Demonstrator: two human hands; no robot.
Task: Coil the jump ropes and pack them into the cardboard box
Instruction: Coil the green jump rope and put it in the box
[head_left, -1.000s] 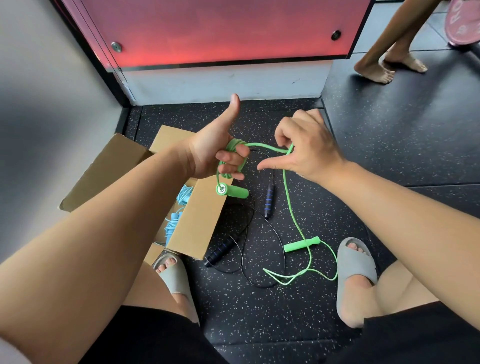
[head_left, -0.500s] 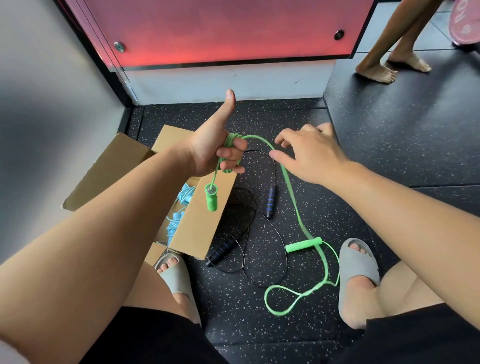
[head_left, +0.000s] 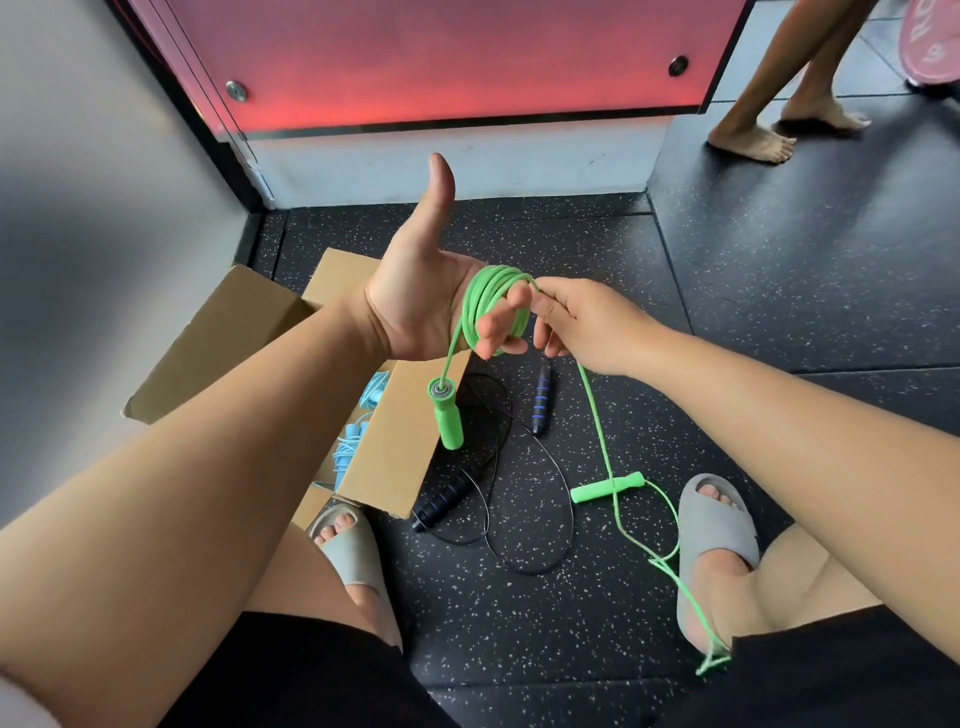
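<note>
Several loops of the green jump rope (head_left: 485, 296), a smooth, glossy plastic cord, sat wound around the curled fingers of the left hand (head_left: 415, 306), which was held up palm toward the wearer with the thumb straight and pointing away. The right hand (head_left: 587, 327), just beside it, pinched the cord between thumb and fingertips where it left the coil.

One green handle (head_left: 447, 413), a matte foam-like cylinder with a metal bearing in its cap, hung below the left hand with its long axis upright and cord end up, in front of a flap of the cardboard box. From the right hand the cord ran down and nearer to the second green handle (head_left: 608, 487), which lay on the floor with its long axis left to right, then trailed on beside the right sandal (head_left: 711, 525), grey and rounded.

On the left the plain brown cardboard box (head_left: 384, 457) stood open, with a pale blue rope (head_left: 353, 441) bundled inside. Between the box and the green cord lay the black jump rope (head_left: 519, 519), a thin wire in loose loops, its two ribbed black handles banded in blue.

Speckled black rubber floor (head_left: 571, 623) ran to a glossy red panel (head_left: 441, 57). Far right stood another person's bare feet (head_left: 753, 140), and a pink object (head_left: 930, 47) bore lettering cut off by the frame edge, which I could not read.
</note>
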